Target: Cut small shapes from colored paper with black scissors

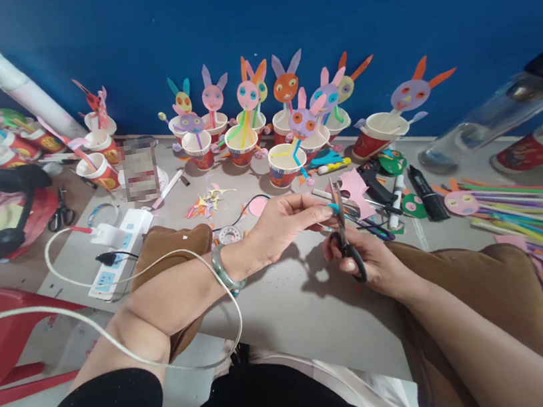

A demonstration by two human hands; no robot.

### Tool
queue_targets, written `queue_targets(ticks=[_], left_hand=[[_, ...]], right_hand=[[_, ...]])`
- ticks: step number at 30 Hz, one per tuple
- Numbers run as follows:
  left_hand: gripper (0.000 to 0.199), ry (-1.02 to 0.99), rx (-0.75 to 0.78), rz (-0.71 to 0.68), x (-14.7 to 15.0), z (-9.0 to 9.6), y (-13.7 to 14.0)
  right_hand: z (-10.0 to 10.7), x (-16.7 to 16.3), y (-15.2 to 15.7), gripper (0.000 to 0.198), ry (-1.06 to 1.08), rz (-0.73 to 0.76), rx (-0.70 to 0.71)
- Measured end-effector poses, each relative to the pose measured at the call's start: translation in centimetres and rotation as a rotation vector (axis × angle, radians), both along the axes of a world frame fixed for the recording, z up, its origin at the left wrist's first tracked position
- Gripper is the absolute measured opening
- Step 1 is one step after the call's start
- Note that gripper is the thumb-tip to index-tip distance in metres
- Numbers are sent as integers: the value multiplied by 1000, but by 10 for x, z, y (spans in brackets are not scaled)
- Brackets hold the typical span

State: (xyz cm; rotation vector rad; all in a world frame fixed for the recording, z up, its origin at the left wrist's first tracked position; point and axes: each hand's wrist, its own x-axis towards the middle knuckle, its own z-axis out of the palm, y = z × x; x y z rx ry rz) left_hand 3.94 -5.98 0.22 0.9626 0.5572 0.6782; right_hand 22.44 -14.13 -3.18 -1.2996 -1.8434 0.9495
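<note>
Over the middle of the table, my left hand pinches a small blue piece, probably paper, between thumb and fingertips. Fingers of my right hand are through the black handles of a pair of scissors. Their blades point up and away from me, right beside the blue piece; whether they touch it I cannot tell. Behind the hands lies a pink paper sheet with cut-outs. Beyond it a red paper cup carries a paper rabbit head on a stem.
Several rabbit cups line the blue wall. Left are a power strip, a white cable crossing my left arm, and a tape roll. To the right lie a glue gun, a black marker, coloured sticks and a brown cushion.
</note>
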Motion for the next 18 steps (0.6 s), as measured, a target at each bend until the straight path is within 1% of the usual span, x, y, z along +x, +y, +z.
queue_targets(ticks=[11, 18], left_hand=[[36, 0, 17, -1, -1, 3, 0], [33, 9, 42, 33, -2, 7, 0]], right_hand=[[-1, 0, 0, 64, 9, 7, -17], [-2, 1, 1, 64, 6, 15, 1]])
